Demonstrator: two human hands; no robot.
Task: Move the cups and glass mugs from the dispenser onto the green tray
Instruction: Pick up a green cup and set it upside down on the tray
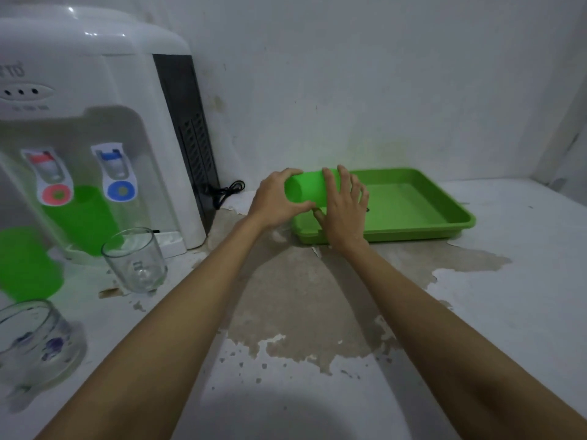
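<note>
Green cup held sideways over tray's near-left corner

Both arms outstretched. Left hand [275, 201] wraps the green plastic cup [306, 188] at its closed end; right hand [344, 211] fingers spread, pressed on its other end. Cup tilted on its side above green tray [413, 223] rim; tray interior bare. Left: dispenser [95, 122], clear glass mug [135, 260], patterned mug [35, 341], two more green cups [27, 265] [84, 217].

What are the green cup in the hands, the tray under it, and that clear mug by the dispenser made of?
The green cup looks like matte plastic: opaque, evenly coloured, no shine. The green tray seems the same plastic, slightly glossier, with a moulded rim. The clear mug is probably glass: see-through, with a thick base and bright rim.
</note>
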